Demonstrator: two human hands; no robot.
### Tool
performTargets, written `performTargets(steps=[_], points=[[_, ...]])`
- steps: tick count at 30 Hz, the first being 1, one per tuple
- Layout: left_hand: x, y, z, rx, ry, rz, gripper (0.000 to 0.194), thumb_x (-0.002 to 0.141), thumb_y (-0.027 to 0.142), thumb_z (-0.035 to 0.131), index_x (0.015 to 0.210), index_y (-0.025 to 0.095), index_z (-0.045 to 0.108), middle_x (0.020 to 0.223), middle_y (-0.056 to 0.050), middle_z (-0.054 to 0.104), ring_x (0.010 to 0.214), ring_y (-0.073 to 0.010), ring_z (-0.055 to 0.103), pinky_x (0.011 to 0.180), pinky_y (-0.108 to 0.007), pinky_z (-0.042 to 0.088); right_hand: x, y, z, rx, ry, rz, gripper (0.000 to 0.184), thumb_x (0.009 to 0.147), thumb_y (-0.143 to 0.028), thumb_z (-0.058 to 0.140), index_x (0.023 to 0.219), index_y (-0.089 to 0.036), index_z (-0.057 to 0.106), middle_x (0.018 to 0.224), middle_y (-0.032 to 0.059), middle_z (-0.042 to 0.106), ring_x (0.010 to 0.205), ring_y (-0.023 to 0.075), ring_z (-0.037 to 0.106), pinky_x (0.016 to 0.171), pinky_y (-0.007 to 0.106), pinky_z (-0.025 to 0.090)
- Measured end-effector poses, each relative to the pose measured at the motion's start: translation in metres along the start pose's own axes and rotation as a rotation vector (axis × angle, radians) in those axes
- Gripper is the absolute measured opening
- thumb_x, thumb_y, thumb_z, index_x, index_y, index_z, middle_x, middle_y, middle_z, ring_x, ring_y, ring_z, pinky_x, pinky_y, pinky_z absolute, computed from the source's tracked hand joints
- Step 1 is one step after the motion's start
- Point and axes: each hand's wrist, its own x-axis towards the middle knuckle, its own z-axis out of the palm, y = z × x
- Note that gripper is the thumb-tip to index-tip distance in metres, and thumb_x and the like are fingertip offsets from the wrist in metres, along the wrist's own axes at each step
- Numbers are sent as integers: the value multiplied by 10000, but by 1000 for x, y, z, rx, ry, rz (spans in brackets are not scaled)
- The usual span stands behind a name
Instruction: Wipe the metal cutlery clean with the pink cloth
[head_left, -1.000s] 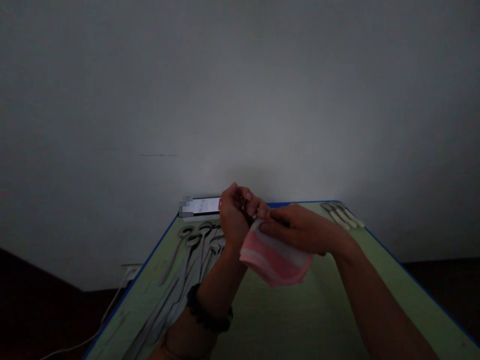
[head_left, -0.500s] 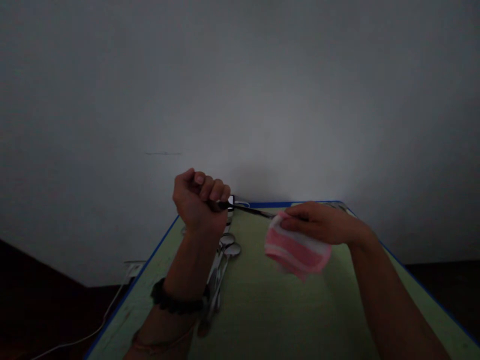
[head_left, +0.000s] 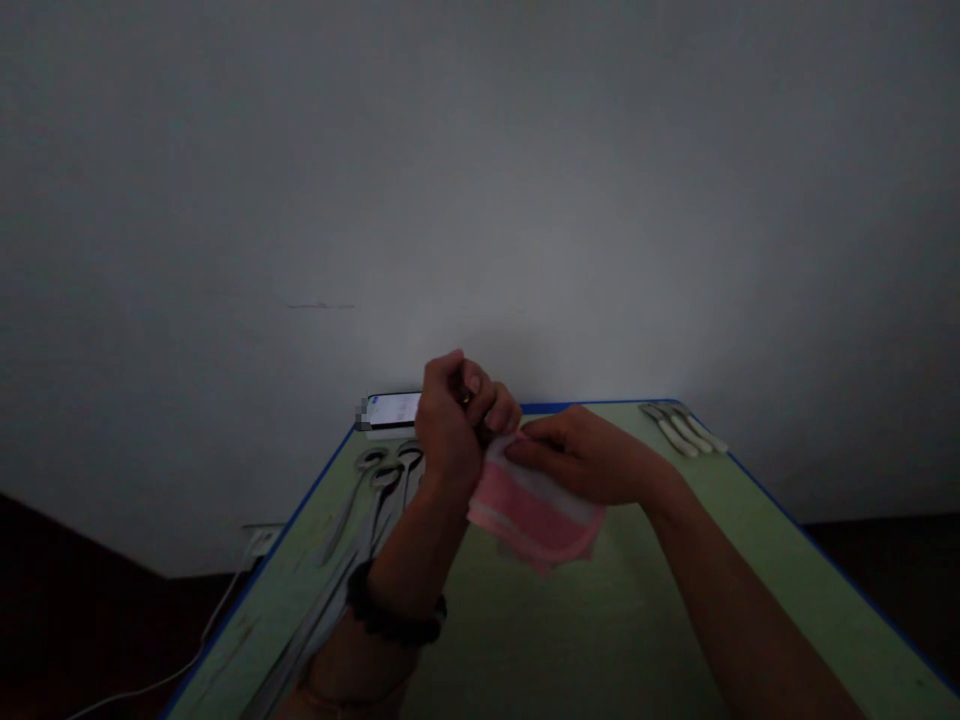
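Note:
My left hand [head_left: 469, 420] is closed in a fist around a thin utensil with a dark handle, now almost wholly hidden by the fingers and the cloth. Its kind cannot be made out. My right hand [head_left: 581, 455] pinches a pink-and-white striped cloth [head_left: 540, 510] from above, fingers pressed together over its upper edge. That edge lies right against my left hand's fingers, and the loose part of the cloth hangs down over the table. Both hands are raised above the table's far half.
Several metal spoons [head_left: 384, 478] lie along the left side of the green, blue-edged table [head_left: 585, 640]. Behind them a phone [head_left: 394, 410] rests near the wall. White-handled cutlery [head_left: 686, 430] lies at the far right corner. A white cable [head_left: 172, 672] trails beside the table.
My left hand has moved right and my right hand slightly left, so they now meet. The utensil's shaft, visible between them before, is now covered. The phone and white-handled cutlery have come into clear view.

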Motion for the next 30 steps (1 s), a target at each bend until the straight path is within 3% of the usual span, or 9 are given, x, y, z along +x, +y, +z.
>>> performTargets(steps=[5,9,14,20,24,30], points=[[11,18,-18,-32,55,132,268,731,264,432,485,193,353,315,101,249,252,-57,304,313,-191,266,-12,20,-9,120,-138,104,433,854,-498,329,714,-144,537,560,-35,395,472,56,316,421,188,232],[20,22,-33,-71,105,173,232,715,234,425,492,192,376,316,100,261,261,-57,301,310,-201,264,-19,30,-13,133,-153,140,433,844,-510,343,703,-146,530,562,-31,392,467,57,315,406,185,225],[12,6,-21,-33,88,161,258,723,280,437,487,193,379,324,100,267,255,-58,318,316,-197,275,-11,23,-4,66,-118,122,428,853,-493,329,660,-150,496,550,-41,356,486,59,289,437,196,210],[4,-5,-5,77,63,111,298,728,294,445,458,193,369,311,90,262,248,-75,348,305,-196,275,4,15,15,-11,35,72,451,869,-460,300,593,-143,463,526,-44,330,486,56,269,467,215,186],[7,8,-11,66,67,131,308,739,285,426,454,196,350,307,88,250,249,-76,340,305,-198,273,2,18,11,74,-15,80,468,861,-508,284,609,-150,451,531,-45,301,479,56,268,443,204,185],[16,34,-32,6,106,245,282,744,250,408,472,195,357,310,85,273,261,-64,321,322,-202,265,-13,35,-6,160,-135,159,458,829,-552,327,691,-151,501,556,-38,376,454,54,299,404,183,211]])
